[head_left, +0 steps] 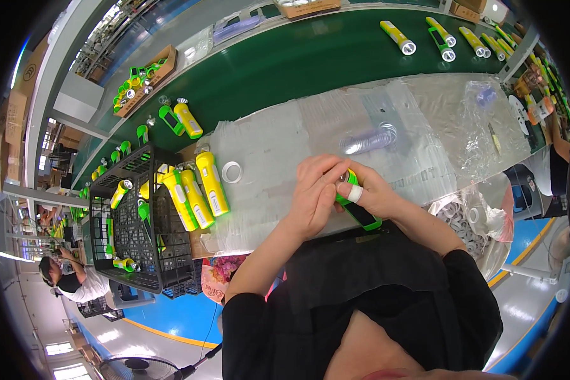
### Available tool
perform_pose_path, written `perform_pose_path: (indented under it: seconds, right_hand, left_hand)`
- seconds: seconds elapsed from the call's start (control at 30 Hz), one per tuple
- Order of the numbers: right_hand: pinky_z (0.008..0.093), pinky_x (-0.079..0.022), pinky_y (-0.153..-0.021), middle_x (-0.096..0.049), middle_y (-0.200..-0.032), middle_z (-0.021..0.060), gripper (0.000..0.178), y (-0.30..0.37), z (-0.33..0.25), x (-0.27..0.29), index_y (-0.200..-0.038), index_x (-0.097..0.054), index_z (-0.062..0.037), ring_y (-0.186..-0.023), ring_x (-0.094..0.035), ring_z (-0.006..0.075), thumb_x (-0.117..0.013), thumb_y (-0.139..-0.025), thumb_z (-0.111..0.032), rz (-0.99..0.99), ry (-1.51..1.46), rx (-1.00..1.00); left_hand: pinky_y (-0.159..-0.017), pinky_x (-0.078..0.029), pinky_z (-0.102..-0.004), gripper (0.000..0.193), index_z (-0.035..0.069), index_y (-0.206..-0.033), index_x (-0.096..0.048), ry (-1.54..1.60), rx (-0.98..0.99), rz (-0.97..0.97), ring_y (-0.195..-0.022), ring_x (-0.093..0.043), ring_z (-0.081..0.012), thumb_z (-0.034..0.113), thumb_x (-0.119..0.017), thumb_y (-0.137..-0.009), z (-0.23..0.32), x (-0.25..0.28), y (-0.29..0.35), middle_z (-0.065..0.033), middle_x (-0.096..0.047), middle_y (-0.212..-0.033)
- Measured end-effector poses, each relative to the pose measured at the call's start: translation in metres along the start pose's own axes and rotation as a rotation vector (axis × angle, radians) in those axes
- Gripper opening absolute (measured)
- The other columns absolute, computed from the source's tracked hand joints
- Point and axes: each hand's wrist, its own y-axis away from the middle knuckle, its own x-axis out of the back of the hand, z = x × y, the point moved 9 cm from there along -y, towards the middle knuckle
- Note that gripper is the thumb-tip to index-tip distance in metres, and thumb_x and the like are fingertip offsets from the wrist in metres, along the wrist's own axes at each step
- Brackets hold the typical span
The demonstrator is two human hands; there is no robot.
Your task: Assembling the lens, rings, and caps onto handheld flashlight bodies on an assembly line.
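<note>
Close to my body, both hands meet around the head end of a green flashlight (pixel 365 217) with a dark panel along its side. My right hand (pixel 373 193) is wrapped around it, and a white band circles its thumb. Against the flashlight's head press the closed fingers of my left hand (pixel 315 196); whatever part lies beneath them is hidden. Just beyond the hands, a stack of clear round discs (pixel 370 139) lies on its side. A white ring (pixel 232 172) rests to the left, beside several yellow-and-green flashlights (pixel 210 183).
At left stands a black plastic crate (pixel 164 244) with a few flashlights inside. A green conveyor belt (pixel 285 82) runs behind the plastic-covered table (pixel 266 145), carrying more flashlights (pixel 398 38). A bag of white rings (pixel 465 221) hangs at right. Other people work on both sides.
</note>
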Motion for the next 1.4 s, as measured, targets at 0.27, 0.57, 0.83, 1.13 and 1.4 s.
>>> perform_pose_path:
  seconds: [0.27, 0.57, 0.83, 1.13, 1.4]
  right_hand:
    - [0.0308, -0.05, -0.068, -0.057, -0.096, 0.0081, 0.028, -0.041, 0.003, -0.032, -0.122, -0.046, -0.0062, -0.077, -0.059, 0.0163, -0.05, -0.1, -0.022, -0.105, -0.092, 0.031]
    - [0.0286, -0.046, -0.06, -0.057, -0.082, 0.0086, 0.046, -0.073, -0.014, -0.017, -0.121, -0.045, -0.0074, -0.066, -0.055, 0.0144, -0.06, -0.093, -0.041, -0.004, 0.084, 0.294]
    - [0.0281, -0.048, -0.062, -0.058, -0.084, 0.0073, 0.032, -0.079, -0.015, -0.015, -0.121, -0.047, -0.006, -0.068, -0.056, 0.0129, -0.058, -0.094, -0.019, -0.022, 0.034, 0.342]
    - [0.0275, -0.051, -0.06, -0.059, -0.094, 0.0055, 0.038, -0.078, -0.012, -0.013, -0.121, -0.047, -0.0043, -0.072, -0.06, 0.0135, -0.063, -0.092, -0.024, 0.022, 0.099, 0.338]
    - [0.0287, -0.051, -0.063, -0.06, -0.095, 0.0071, 0.039, -0.077, -0.011, -0.01, -0.125, -0.046, -0.0031, -0.073, -0.06, 0.0151, -0.059, -0.094, -0.024, -0.01, 0.03, 0.317]
  left_hand:
    - [-0.103, -0.033, -0.0465, 0.039, -0.003, -0.123, -0.057, -0.069, 0.029, 0.131, -0.123, -0.047, -0.0377, 0.018, -0.042, -0.094, -0.012, 0.04, 0.007, -0.0183, -0.053, -0.13]
    - [-0.093, -0.042, -0.0495, 0.067, 0.022, -0.141, -0.047, -1.008, 0.592, -0.63, -0.107, -0.055, -0.0326, 0.027, -0.072, -0.079, -0.133, 0.127, 0.076, -0.0152, -0.053, -0.121]
    - [-0.07, -0.053, -0.0252, 0.025, 0.007, -0.121, -0.054, 0.539, 0.426, 0.278, -0.096, -0.057, -0.0131, 0.01, -0.059, -0.096, -0.065, 0.123, -0.001, -0.0075, -0.053, -0.118]
    - [-0.076, -0.052, -0.0326, 0.028, 0.007, -0.095, -0.066, -0.12, 0.078, 0.174, -0.088, -0.06, -0.0227, 0.015, -0.082, -0.074, -0.013, 0.089, -0.022, -0.011, -0.057, -0.109]
    - [-0.073, -0.05, -0.0332, 0.034, 0.012, -0.106, -0.072, -0.183, 0.077, 0.047, -0.091, -0.058, -0.0231, 0.02, -0.081, -0.074, -0.018, 0.083, -0.022, -0.0096, -0.056, -0.106]
